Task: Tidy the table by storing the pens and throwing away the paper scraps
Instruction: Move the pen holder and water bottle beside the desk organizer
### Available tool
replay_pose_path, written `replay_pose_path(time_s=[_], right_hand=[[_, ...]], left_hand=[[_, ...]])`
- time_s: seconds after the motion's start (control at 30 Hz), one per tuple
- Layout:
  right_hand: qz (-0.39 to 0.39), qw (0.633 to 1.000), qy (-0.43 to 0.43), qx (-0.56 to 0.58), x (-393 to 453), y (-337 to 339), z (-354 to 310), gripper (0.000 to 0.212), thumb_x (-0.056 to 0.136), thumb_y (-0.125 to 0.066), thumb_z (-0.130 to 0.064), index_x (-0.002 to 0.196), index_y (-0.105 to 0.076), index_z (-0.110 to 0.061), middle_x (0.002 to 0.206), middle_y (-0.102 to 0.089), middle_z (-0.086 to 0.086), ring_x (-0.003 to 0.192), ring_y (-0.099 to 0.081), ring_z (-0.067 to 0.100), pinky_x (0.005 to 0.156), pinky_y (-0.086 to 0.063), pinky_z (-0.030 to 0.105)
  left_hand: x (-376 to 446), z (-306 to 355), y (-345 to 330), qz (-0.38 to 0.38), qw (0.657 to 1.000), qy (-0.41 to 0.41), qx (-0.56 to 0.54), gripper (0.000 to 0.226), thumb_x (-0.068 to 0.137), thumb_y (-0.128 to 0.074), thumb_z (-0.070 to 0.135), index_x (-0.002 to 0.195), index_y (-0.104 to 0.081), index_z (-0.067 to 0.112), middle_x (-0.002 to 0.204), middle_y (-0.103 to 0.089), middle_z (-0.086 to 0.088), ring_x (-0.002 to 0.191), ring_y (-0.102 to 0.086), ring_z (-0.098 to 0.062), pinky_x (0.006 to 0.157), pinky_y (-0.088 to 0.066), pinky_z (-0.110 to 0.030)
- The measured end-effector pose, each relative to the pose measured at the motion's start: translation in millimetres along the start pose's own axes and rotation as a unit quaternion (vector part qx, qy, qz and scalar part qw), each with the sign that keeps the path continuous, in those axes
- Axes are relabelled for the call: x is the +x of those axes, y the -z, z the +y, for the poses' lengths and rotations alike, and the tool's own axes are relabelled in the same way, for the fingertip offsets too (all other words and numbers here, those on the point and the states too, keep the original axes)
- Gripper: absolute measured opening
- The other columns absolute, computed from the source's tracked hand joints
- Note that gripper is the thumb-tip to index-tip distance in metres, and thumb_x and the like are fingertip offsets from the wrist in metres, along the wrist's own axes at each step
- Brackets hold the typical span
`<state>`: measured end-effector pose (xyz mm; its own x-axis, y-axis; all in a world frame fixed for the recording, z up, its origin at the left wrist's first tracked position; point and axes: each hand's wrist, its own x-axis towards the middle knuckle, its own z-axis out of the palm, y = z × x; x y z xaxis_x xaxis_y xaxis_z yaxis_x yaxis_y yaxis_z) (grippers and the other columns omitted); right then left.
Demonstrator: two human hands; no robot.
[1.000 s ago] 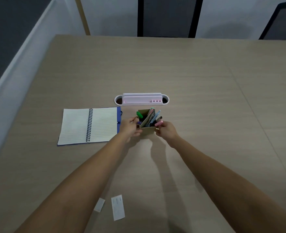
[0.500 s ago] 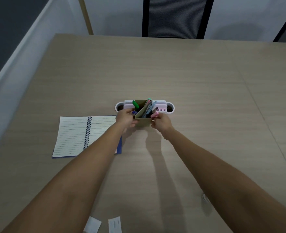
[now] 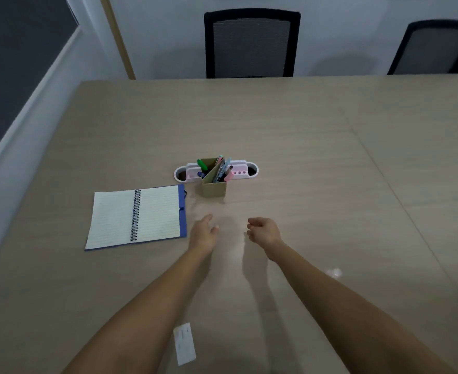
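Note:
A brown cardboard pen box (image 3: pixel 213 188) stands upright on the table, filled with several pens (image 3: pixel 220 171) and markers, among them a green one. It sits right in front of a pink and white desk organizer (image 3: pixel 239 171). My left hand (image 3: pixel 202 232) and my right hand (image 3: pixel 263 231) hover below the box, apart from it, both holding nothing. The left fingers are spread; the right fingers are loosely curled. A white paper scrap (image 3: pixel 185 343) lies near the front edge beside my left forearm. A small crumpled scrap (image 3: pixel 334 272) lies to the right of my right forearm.
An open spiral notebook (image 3: pixel 136 216) with a blue cover lies left of the box. Two black mesh chairs (image 3: pixel 252 44) stand behind the far edge of the table (image 3: pixel 330 163). A wall runs along the left side.
Both hands have let go of the pen box, leaving it in front of the organizer, and have drawn back toward me. The camera has tilted up.

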<state>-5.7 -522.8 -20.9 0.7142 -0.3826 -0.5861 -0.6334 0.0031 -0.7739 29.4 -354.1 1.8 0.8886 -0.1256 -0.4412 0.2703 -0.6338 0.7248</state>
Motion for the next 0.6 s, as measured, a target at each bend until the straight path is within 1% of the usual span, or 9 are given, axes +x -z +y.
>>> replay_pose_path(time_s=[0.07,0.13,0.23,0.3,0.37,0.43,0.47,0.53,0.6], right_hand=[[0.01,1.0,-0.009,0.006,-26,10,27,0.033,0.084,-0.05,0.0,0.112,-0.066,-0.007,0.094,-0.068,0.006,0.082,-0.065,0.02,0.089,-0.056,0.039],[0.026,1.0,-0.009,0.005,-50,21,55,0.03,0.084,-0.053,-0.001,0.11,-0.067,-0.008,0.09,-0.069,0.005,0.083,-0.067,0.021,0.088,-0.056,0.039],[0.047,0.999,-0.018,0.015,-87,40,89,0.025,0.086,-0.052,0.001,0.095,-0.07,-0.013,0.077,-0.067,0.001,0.075,-0.064,0.018,0.079,-0.054,0.034],[0.058,0.996,-0.053,0.044,-104,56,114,0.027,0.086,-0.051,0.003,0.078,-0.068,-0.015,0.068,-0.065,0.005,0.065,-0.061,0.021,0.07,-0.051,0.038],[0.081,0.99,-0.104,0.058,-117,74,137,0.02,0.084,-0.057,0.001,0.071,-0.067,-0.011,0.062,-0.065,0.01,0.056,-0.06,0.024,0.064,-0.05,0.04],[0.132,0.982,-0.13,0.042,-126,91,149,0.004,0.079,-0.065,-0.004,0.076,-0.065,-0.007,0.059,-0.066,0.012,0.051,-0.061,0.025,0.06,-0.052,0.042],[0.166,0.977,-0.129,0.027,-128,98,149,0.01,0.076,-0.071,-0.009,0.08,-0.062,-0.008,0.062,-0.067,0.011,0.053,-0.062,0.025,0.06,-0.053,0.041],[0.215,0.971,-0.099,-0.025,-129,107,135,0.032,0.068,-0.08,-0.022,0.089,-0.056,-0.016,0.072,-0.066,0.003,0.063,-0.062,0.019,0.063,-0.051,0.033],[0.222,0.972,-0.045,-0.065,-121,107,114,0.03,0.066,-0.081,-0.024,0.084,-0.056,-0.019,0.071,-0.065,-0.001,0.064,-0.06,0.015,0.06,-0.048,0.027]], left_hand=[[-13,-22,-18,-0.022,0.996,-0.022,0.083,0.047,0.091,-0.052,0.018,0.137,-0.045,0.01,0.144,-0.046,-0.016,0.13,-0.047,-0.031,0.111,-0.037,-0.037],[-26,-39,-33,-0.027,0.982,-0.049,0.178,0.05,0.09,-0.051,0.024,0.138,-0.044,0.013,0.15,-0.035,-0.017,0.139,-0.034,-0.031,0.114,-0.033,-0.04],[-36,-60,-46,-0.053,0.952,-0.082,0.29,0.064,0.093,-0.044,0.04,0.149,-0.02,0.023,0.162,-0.001,-0.009,0.15,-0.001,-0.027,0.12,-0.013,-0.047],[-38,-73,-52,-0.051,0.935,-0.103,0.337,0.072,0.092,-0.036,0.052,0.151,-0.004,0.026,0.162,0.011,-0.007,0.149,0.012,-0.027,0.12,-0.003,-0.05],[-40,-82,-57,-0.023,0.928,-0.122,0.352,0.075,0.089,-0.026,0.06,0.151,0.0,0.027,0.162,0.011,-0.007,0.149,0.014,-0.027,0.12,0.001,-0.052],[-43,-87,-62,0.015,0.923,-0.133,0.36,0.077,0.085,-0.018,0.064,0.151,-0.003,0.026,0.163,0.005,-0.007,0.15,0.009,-0.027,0.119,0.0,-0.052],[-43,-89,-65,0.034,0.921,-0.138,0.363,0.077,0.085,-0.017,0.064,0.151,-0.005,0.026,0.163,0.002,-0.007,0.15,0.006,-0.027,0.119,-0.001,-0.053],[-44,-92,-68,0.061,0.918,-0.147,0.364,0.075,0.087,-0.022,0.063,0.151,-0.01,0.026,0.163,-0.005,-0.007,0.15,0.0,-0.028,0.119,-0.006,-0.054],[-43,-95,-70,0.079,0.917,-0.153,0.359,0.074,0.087,-0.028,0.062,0.15,-0.014,0.026,0.162,-0.01,-0.007,0.15,-0.005,-0.027,0.12,-0.009,-0.053]])
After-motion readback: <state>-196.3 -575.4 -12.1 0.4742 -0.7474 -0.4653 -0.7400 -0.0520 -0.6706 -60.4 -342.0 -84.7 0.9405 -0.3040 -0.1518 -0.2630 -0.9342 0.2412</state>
